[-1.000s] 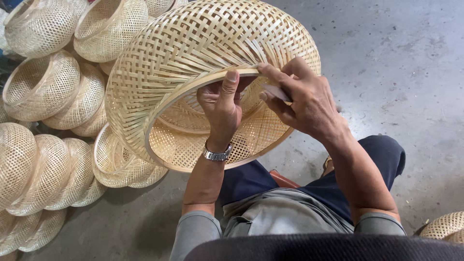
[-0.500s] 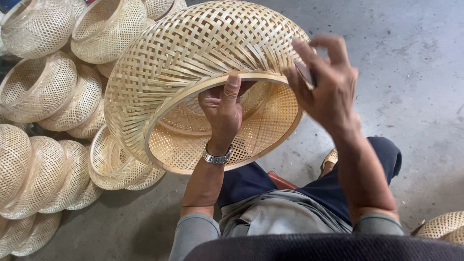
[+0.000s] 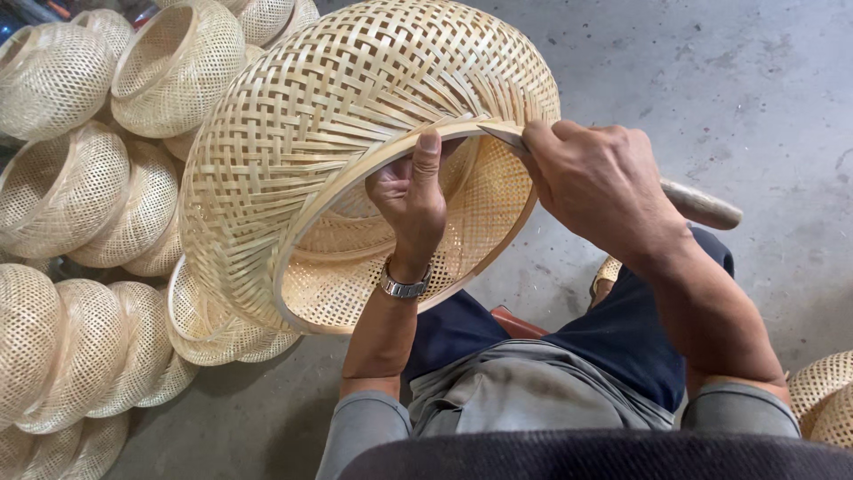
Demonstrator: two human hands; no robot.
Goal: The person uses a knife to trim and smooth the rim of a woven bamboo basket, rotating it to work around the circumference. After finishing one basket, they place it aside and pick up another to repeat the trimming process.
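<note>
A large round woven bamboo basket is held up in front of me, its open mouth tilted toward me. My left hand grips its rim from inside, thumb pressed on the top of the rim; a metal watch is on that wrist. My right hand is closed around a knife with a wooden handle. The knife's blade tip lies against the upper rim, just right of my left thumb, among the loose strip ends.
Several similar woven baskets are stacked in rows at the left on the grey concrete floor. Another basket shows at the lower right edge. My knees and dark trousers fill the bottom centre.
My right hand moved from the rim out to the right and came back with the knife, now set against the upper rim. The basket has shifted slightly; my left hand kept its grip.
</note>
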